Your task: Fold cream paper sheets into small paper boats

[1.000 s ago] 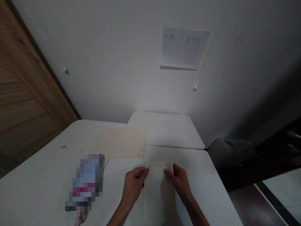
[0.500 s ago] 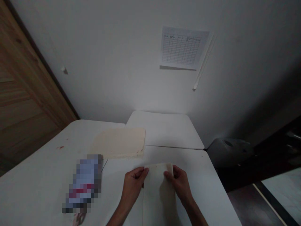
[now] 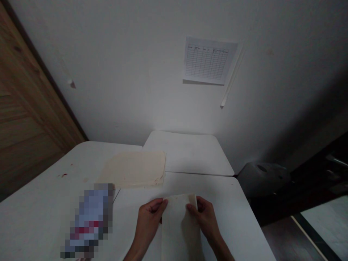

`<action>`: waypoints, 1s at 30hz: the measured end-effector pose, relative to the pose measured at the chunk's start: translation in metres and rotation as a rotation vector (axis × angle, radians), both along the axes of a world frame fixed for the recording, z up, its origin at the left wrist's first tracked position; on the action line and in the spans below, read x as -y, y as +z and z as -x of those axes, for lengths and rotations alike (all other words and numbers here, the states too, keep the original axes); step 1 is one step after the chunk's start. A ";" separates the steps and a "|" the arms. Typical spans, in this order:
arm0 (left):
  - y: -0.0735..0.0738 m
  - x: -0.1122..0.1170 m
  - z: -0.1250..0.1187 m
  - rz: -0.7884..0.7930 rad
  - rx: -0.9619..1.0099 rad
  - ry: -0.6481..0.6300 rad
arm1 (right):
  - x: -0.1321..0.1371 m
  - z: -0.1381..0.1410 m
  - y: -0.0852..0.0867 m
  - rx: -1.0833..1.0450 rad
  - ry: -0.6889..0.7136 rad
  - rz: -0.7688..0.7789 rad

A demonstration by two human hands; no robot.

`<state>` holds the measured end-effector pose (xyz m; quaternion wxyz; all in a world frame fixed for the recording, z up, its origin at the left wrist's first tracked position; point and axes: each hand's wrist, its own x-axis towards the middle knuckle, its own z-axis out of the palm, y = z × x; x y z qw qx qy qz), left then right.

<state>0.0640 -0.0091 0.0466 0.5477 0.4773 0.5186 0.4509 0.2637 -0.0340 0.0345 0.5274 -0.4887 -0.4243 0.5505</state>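
Note:
A pale cream folded paper sheet (image 3: 179, 226) lies lengthwise on the white table (image 3: 38, 210) right in front of me. My left hand (image 3: 148, 219) grips its far left corner, fingers curled over the edge. My right hand (image 3: 205, 217) pinches the far right corner, thumb on top. A stack of similar cream sheets (image 3: 134, 169) rests further back, to the left of the hands.
A blurred-out object (image 3: 88, 219) lies on the table left of my left hand. A second white table (image 3: 190, 152) stands behind against the wall. A printed chart (image 3: 208, 61) hangs on the wall. A wooden door is at left, dark furniture (image 3: 272, 177) at right.
Both hands and the sheet sit slightly lower and left in view as the camera tilted up; the grip on the sheet's corners is the same.

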 end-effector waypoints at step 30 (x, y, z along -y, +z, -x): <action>0.003 -0.011 -0.004 0.092 -0.022 -0.061 | -0.020 -0.012 -0.008 0.297 -0.245 -0.049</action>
